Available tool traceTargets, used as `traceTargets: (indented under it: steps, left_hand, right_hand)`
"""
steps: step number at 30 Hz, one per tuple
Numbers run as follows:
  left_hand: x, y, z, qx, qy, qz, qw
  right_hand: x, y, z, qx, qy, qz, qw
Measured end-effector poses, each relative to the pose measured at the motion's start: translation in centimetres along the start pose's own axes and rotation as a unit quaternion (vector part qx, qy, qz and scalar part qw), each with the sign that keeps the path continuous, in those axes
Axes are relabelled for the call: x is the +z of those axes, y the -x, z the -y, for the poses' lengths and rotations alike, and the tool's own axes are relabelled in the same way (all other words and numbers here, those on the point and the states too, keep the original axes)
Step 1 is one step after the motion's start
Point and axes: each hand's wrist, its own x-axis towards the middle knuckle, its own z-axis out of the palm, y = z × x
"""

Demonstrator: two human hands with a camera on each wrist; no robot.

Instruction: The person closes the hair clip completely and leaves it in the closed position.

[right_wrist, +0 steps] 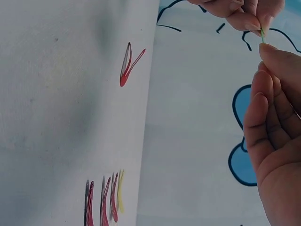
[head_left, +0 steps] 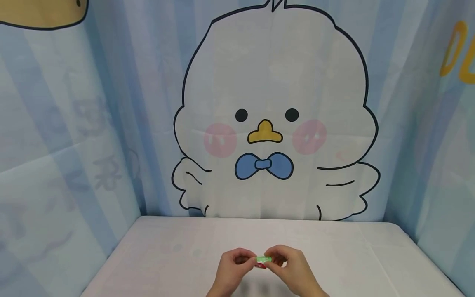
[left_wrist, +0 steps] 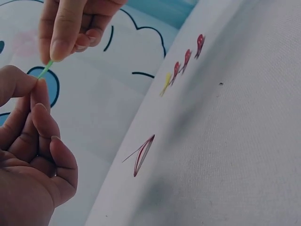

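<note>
Between my two hands a small green snap hair clip [head_left: 264, 259] is held up, and both wrist views show it nearly edge-on as a thin green strip. My left hand [head_left: 230, 270] pinches one end with thumb and index fingertip; its other fingers are loosely curled. The opposite end is pinched by the thumb and fingers of my right hand [head_left: 293, 266]. Fingertips cover both ends of the clip. Beneath it on the table lies a red hair clip [right_wrist: 123, 81], its parts spread into a V.
A row on the white table [head_left: 178, 243] has several red hair clips [left_wrist: 200, 44] and a yellow hair clip [left_wrist: 165, 85], seen in the wrist views. Behind the table's far edge hangs a curtain [head_left: 274, 74] printed with a white bird; side curtains flank it.
</note>
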Motion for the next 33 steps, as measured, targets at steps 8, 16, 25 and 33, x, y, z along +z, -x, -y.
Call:
traceTargets:
  steps: [8,16,25,33]
  left_hand:
    - [0.1,0.0,0.4,-0.003,-0.003,0.024,0.9997]
    - [-0.1,-0.1,0.4,-0.007,-0.021,0.021,0.9995]
    - [-1.8,-1.5,1.1,0.005,-0.069,-0.014,0.9975]
    - [-2.9,-3.1,2.0,0.009,-0.14,0.023,0.9898]
  right_hand:
    - [-0.5,0.5,-0.6,-0.017,-0.008,0.02,1.0]
    - [-0.9,0.3,-0.8,0.018,0.008,0.03,0.999]
    - [-2.0,0.1,-0.9,0.054,0.041,-0.008,0.998]
    - [-3.8,-0.1,-0.8,0.03,0.061,-0.018,0.998]
